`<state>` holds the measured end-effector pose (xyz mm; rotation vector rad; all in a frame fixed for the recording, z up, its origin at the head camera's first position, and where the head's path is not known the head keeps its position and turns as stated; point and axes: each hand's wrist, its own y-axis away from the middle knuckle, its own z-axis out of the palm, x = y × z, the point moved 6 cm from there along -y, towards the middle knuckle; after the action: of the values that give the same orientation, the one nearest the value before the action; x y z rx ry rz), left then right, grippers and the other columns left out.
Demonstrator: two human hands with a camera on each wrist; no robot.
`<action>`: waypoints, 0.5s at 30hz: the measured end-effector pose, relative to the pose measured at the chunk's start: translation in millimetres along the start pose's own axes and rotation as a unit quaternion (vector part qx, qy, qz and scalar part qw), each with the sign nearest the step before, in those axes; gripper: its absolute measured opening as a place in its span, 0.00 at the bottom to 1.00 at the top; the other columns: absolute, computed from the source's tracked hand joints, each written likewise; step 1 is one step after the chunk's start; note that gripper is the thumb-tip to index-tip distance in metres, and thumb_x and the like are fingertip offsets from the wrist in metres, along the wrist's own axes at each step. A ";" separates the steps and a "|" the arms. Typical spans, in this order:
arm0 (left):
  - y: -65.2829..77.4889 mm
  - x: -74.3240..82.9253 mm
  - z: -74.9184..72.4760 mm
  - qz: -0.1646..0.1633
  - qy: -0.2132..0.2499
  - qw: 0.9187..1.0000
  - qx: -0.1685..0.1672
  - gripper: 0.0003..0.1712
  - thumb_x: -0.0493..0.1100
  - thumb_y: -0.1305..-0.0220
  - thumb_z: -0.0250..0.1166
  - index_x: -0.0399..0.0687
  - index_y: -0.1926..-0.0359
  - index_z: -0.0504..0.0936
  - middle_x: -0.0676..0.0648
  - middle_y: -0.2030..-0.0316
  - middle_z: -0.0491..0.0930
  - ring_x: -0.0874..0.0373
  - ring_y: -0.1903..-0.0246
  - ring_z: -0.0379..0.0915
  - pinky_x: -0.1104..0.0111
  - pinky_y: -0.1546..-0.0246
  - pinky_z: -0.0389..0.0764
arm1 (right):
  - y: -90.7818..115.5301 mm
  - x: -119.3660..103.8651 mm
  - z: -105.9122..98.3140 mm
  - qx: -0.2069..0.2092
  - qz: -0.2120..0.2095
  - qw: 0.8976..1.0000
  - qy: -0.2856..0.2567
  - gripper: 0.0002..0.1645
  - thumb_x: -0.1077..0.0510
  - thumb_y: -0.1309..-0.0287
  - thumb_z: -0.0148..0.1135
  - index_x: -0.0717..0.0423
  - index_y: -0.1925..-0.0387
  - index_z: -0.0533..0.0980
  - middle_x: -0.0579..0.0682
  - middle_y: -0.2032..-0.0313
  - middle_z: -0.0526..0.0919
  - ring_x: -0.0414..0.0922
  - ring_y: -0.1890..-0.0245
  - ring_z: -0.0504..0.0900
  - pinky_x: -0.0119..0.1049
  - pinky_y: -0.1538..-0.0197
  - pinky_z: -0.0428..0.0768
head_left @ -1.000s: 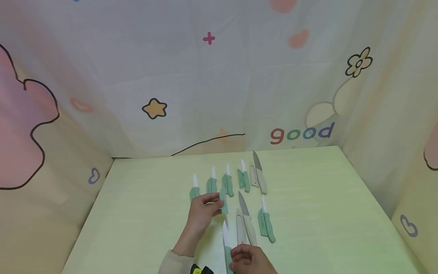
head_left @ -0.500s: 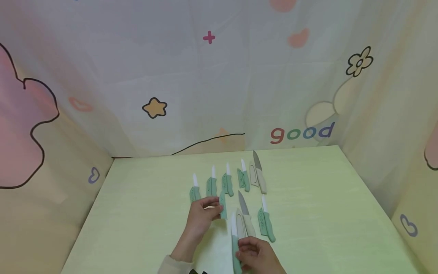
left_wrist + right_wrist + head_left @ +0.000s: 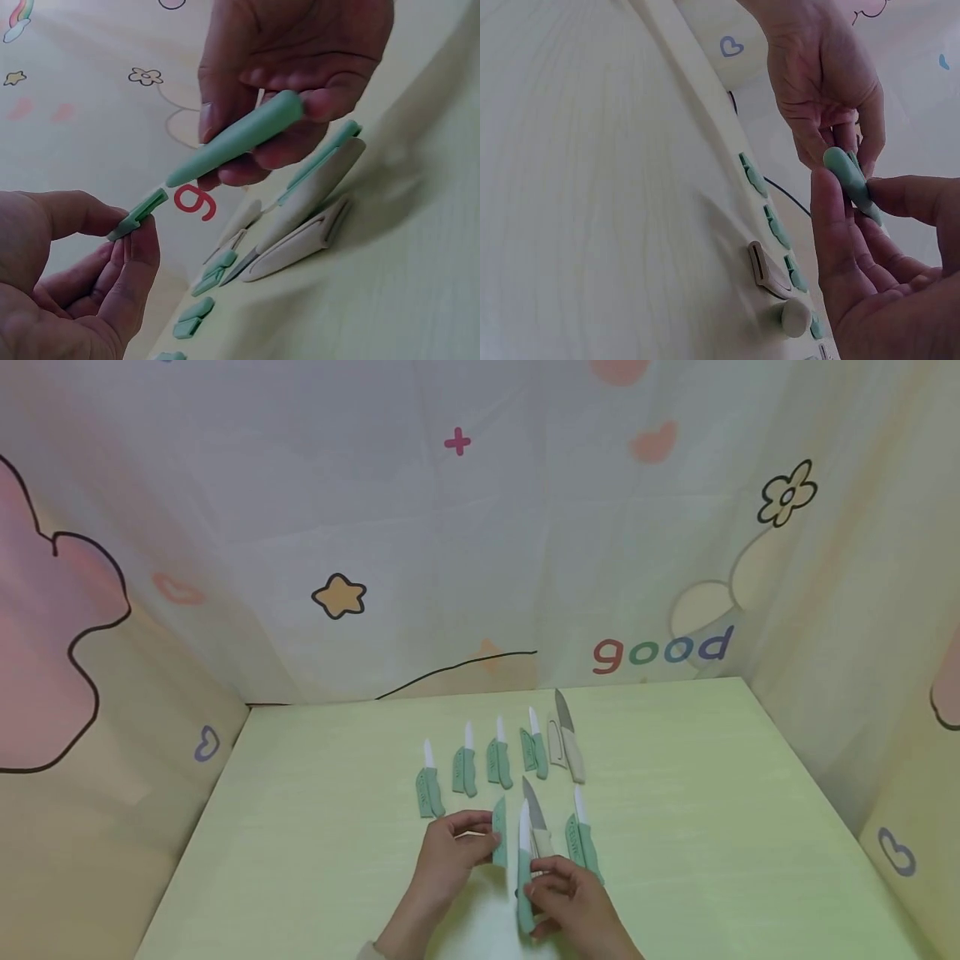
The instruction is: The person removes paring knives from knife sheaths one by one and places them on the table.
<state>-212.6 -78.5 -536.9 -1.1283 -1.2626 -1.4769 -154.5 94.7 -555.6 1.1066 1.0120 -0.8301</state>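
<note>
My left hand (image 3: 453,852) pinches a green knife sheath (image 3: 499,832) between thumb and fingers. Just to its right, my right hand (image 3: 573,897) grips the green handle (image 3: 525,893) of a small paring knife, its white blade (image 3: 524,827) pointing away from me. In the head view a narrow gap separates sheath and blade. Seen from the left wrist, the handle (image 3: 240,139) lines up with the open end of the sheath (image 3: 142,214), and the blade is mostly hidden. A beige-handled knife (image 3: 542,839) lies behind the held knife, partly covered by it.
Several green paring knives (image 3: 465,772) lie in a row across the table (image 3: 315,827), each beside its sheath. A beige knife (image 3: 572,756) and beige sheath (image 3: 556,743) end that row. Another green knife (image 3: 587,842) lies beyond my right hand. A printed curtain (image 3: 420,543) rises behind.
The right hand has lifted the knife forward and to the right. The left hand has come nearer to me and slightly right with the sheath, so both now sit side by side.
</note>
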 end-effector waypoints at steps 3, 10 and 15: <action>2.8 -4.4 2.0 -0.007 0.005 1.000 -0.006 0.15 0.36 0.46 0.70 0.37 0.56 0.83 0.41 0.63 0.80 0.51 0.64 0.80 0.64 0.65 0.87 | 0.4 -4.9 -1.5 0.001 -0.006 1.000 0.003 0.23 0.61 0.38 0.61 0.70 0.45 0.70 0.53 0.64 0.84 0.52 0.66 0.82 0.46 0.68 0.87; 10.9 -12.6 10.1 -0.019 0.023 0.999 -0.025 0.16 0.35 0.47 0.69 0.35 0.55 0.81 0.41 0.63 0.81 0.48 0.65 0.80 0.60 0.64 0.87 | -3.5 -9.9 -6.2 0.021 -0.018 1.000 -0.001 0.25 0.63 0.39 0.62 0.71 0.43 0.69 0.55 0.63 0.84 0.51 0.68 0.82 0.47 0.69 0.87; 15.7 -14.6 15.8 -0.025 0.021 0.999 -0.034 0.17 0.35 0.46 0.68 0.35 0.54 0.80 0.41 0.62 0.83 0.50 0.65 0.80 0.60 0.64 0.87 | -7.5 -12.5 -6.0 0.028 -0.026 0.999 -0.003 0.27 0.64 0.42 0.64 0.70 0.43 0.70 0.58 0.60 0.83 0.51 0.66 0.81 0.48 0.67 0.87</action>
<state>-192.7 -63.9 -546.7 -1.1104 -1.2287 -1.5835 -166.8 99.2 -546.9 1.1291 1.0215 -0.9081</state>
